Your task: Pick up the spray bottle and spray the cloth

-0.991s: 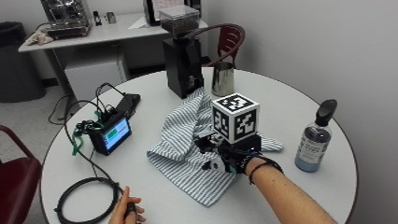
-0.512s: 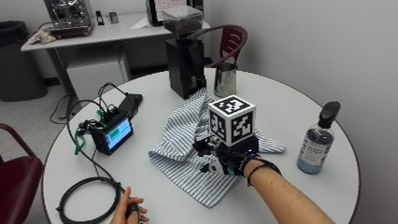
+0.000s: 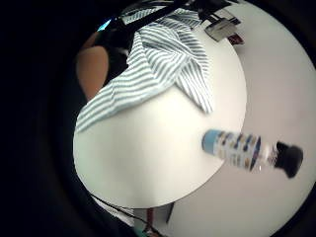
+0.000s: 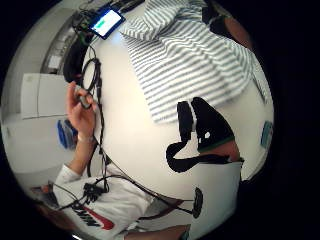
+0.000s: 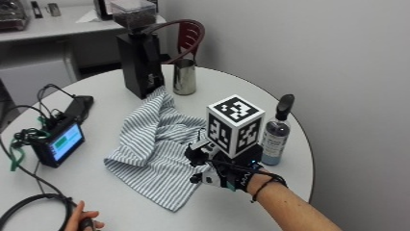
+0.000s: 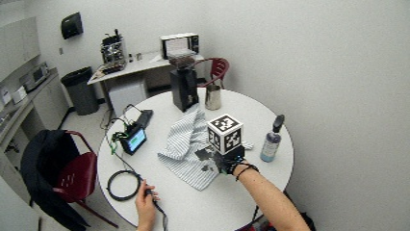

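- Label on spray bottle: coloured print, wording too small to read.
- Clear bottle, dark liquid, black trigger head; upright near the counter's right edge, apart from the gloved right hand.
- Striped grey-white cloth crumpled mid-counter, under the hand.
- Bare counter between cloth and bottle.
- Fingers: cannot tell whether released or clenched.

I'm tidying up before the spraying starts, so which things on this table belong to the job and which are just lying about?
For the job:
spray bottle, standing untouched near the table's edge
striped cloth, spread out
gloved right hand, over the cloth's edge

Lying about:
coffee grinder
metal cup
small screen
coiled cable
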The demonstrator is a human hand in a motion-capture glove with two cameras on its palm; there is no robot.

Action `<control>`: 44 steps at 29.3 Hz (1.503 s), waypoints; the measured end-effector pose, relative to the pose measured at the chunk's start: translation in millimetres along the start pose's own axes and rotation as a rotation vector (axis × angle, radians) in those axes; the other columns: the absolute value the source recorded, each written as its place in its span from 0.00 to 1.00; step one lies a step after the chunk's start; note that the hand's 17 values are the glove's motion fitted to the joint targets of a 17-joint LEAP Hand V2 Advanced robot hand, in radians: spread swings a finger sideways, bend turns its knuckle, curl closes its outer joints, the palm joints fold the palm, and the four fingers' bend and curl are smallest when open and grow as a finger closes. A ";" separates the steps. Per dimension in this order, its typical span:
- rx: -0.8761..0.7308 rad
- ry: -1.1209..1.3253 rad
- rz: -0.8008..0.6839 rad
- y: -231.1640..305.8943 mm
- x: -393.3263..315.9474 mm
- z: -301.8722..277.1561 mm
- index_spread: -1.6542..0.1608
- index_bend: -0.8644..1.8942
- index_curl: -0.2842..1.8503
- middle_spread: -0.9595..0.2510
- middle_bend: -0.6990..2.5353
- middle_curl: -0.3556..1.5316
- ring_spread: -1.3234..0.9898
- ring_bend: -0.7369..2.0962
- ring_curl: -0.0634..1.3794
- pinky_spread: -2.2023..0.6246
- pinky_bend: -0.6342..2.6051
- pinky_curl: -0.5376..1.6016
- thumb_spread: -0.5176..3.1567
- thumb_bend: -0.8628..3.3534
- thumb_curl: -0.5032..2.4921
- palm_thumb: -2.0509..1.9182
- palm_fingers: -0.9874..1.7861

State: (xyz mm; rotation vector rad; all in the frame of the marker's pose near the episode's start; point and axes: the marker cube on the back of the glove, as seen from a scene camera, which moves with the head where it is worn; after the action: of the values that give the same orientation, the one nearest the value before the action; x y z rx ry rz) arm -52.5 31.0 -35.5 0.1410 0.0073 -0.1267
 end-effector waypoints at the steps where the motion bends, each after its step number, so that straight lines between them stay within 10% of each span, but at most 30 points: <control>1: 0.035 -0.019 -0.006 6.9 -2.0 -7.1 0.72 0.37 0.28 0.76 0.29 0.34 0.58 0.33 0.18 0.85 0.29 0.38 0.45 0.26 0.27 0.69 0.59; 17: 0.682 -0.609 0.364 80.0 120.4 -28.5 0.72 0.34 0.25 0.77 0.29 0.37 0.57 0.37 0.24 0.82 0.32 0.41 0.44 0.22 0.27 0.67 0.61; 27: 0.585 -1.143 0.515 44.3 167.9 43.4 0.72 0.35 0.24 0.77 0.29 0.38 0.57 0.39 0.26 0.82 0.33 0.42 0.43 0.20 0.27 0.68 0.60; 44: 0.770 -1.052 0.589 20.9 171.2 63.7 0.73 0.35 0.23 0.72 0.31 0.40 0.55 0.42 0.29 0.84 0.31 0.41 0.38 0.20 0.28 0.68 0.64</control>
State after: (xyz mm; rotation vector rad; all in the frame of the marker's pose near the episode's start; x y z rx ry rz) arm 119.9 21.0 27.7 0.8213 -1.1357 0.4068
